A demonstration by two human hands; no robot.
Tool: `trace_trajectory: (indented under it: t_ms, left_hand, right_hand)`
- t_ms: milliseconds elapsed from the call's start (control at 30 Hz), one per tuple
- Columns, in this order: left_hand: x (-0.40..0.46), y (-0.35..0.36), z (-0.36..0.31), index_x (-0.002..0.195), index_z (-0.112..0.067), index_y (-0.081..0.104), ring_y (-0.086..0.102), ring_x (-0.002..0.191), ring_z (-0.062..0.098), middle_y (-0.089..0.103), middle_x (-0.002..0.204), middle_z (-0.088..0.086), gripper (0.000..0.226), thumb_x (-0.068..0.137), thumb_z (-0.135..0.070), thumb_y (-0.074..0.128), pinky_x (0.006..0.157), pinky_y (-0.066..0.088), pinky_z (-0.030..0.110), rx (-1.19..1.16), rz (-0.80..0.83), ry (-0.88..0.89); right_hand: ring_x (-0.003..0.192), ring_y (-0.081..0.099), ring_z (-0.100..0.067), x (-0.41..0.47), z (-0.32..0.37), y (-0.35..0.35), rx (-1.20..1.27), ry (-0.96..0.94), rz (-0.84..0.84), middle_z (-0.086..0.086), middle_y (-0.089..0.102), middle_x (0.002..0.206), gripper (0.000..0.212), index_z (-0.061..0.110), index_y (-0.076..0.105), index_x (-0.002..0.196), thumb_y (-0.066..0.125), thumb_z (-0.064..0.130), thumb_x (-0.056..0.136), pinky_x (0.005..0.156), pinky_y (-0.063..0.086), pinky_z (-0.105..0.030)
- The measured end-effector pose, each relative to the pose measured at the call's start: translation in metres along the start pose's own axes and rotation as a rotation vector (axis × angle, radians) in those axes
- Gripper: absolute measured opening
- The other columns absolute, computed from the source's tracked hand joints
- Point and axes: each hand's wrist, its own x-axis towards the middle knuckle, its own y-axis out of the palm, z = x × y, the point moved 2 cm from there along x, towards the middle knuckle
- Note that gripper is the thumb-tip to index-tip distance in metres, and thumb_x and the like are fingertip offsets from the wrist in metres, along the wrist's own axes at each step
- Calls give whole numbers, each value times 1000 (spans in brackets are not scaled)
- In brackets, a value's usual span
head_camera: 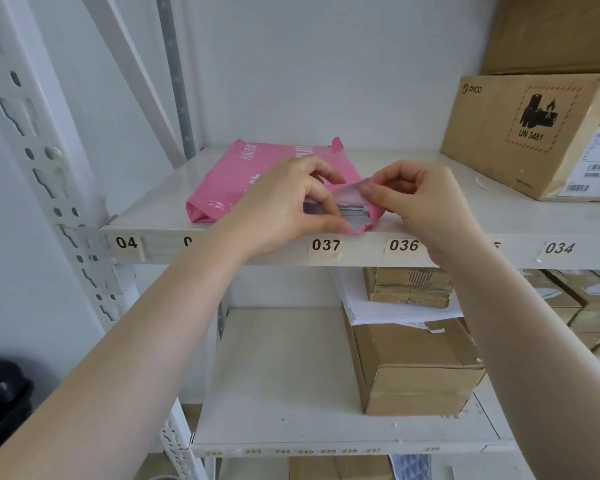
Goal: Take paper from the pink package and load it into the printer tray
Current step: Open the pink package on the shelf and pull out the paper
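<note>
A pink package (236,174) lies flat on the upper white shelf (153,209), its torn near end at the shelf's front edge. My left hand (281,206) rests on that end, fingers pinching the lower edge of the wrapper beside the opening. My right hand (420,202) pinches the pink flap at the opening's right side and holds it up. Between the two hands the edge of the white paper stack (352,211) shows inside the package. No printer is in view.
A brown PICO carton (534,133) stands on the same shelf at the right, another carton above it. The lower shelf (274,375) holds a taped brown box (413,368) with loose white sheets and a smaller box on top. A white perforated upright (39,140) runs down the left.
</note>
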Motion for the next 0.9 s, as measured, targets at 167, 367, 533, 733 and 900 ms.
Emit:
trace_trajectory:
  t_ms: [167,367,533,733,900]
  left_hand:
    - [0,2,3,74,-29,71,56,97,7,60,99,-10,15,66,-30,84,84,42,20,-74,-63,-55]
    - [-10,-9,7,82,-28,57,57,85,4,63,88,-16,31,65,-32,82,79,51,37,18,-193,-66]
    - [-29,-42,27,78,-32,54,60,86,3,69,94,-12,32,64,-32,83,80,50,35,27,-300,-132]
    - [-52,-69,49,78,-25,66,62,92,7,72,97,-11,25,64,-34,84,82,46,24,-103,-270,-207]
    - [-58,-74,62,85,-19,69,61,77,6,70,93,1,25,67,-24,84,73,49,24,-137,-197,-206]
  right_hand:
    - [81,63,-12,-10,3,11,-202,-68,29,-3,70,88,34,9,66,92,85,20,66,71,52,-24]
    - [79,64,-10,-11,5,5,-230,-55,51,0,70,84,26,6,67,89,80,4,67,69,54,-26]
    - [91,62,-10,-5,25,21,-389,-153,31,13,70,90,27,25,71,92,81,26,66,76,46,-25]
    - [87,61,-5,6,62,73,-560,-278,173,17,69,81,22,31,71,84,79,43,66,72,49,-29]
    - [72,67,-8,17,64,92,-508,-279,195,11,71,68,5,25,74,71,77,28,69,74,56,-36]
